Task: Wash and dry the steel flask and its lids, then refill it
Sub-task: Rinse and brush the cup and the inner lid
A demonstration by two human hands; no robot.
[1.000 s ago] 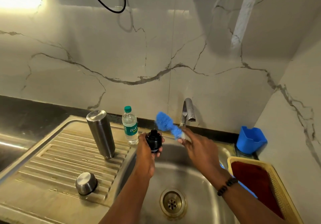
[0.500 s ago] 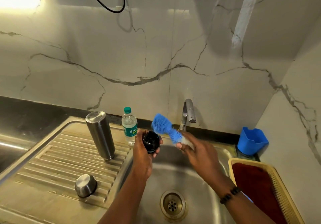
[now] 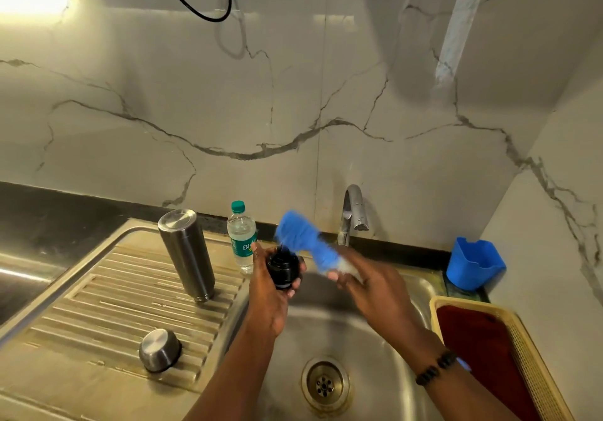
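My left hand (image 3: pixel 269 293) grips a black inner lid (image 3: pixel 282 269) over the sink basin (image 3: pixel 329 329). My right hand (image 3: pixel 375 290) holds a blue bottle brush (image 3: pixel 305 241) whose bristle head, blurred, touches the top of the lid. The steel flask (image 3: pixel 187 254) stands upside down on the ribbed drainboard (image 3: pixel 107 309). A round steel cap (image 3: pixel 160 350) rests upside down on the drainboard nearer me. A small plastic water bottle (image 3: pixel 241 236) with a green cap stands behind my left hand.
The tap (image 3: pixel 354 213) at the back of the basin shows no running water. A blue plastic holder (image 3: pixel 474 264) sits in the back right corner. A yellow basket (image 3: pixel 528 349) with a dark red cloth lies right of the sink. The drain (image 3: pixel 324 384) is open.
The brush head has shifted left and down against the black lid, with a scrubbing motion. The lid has turned slightly in my left hand. Flask, cap and bottle stay where they were.
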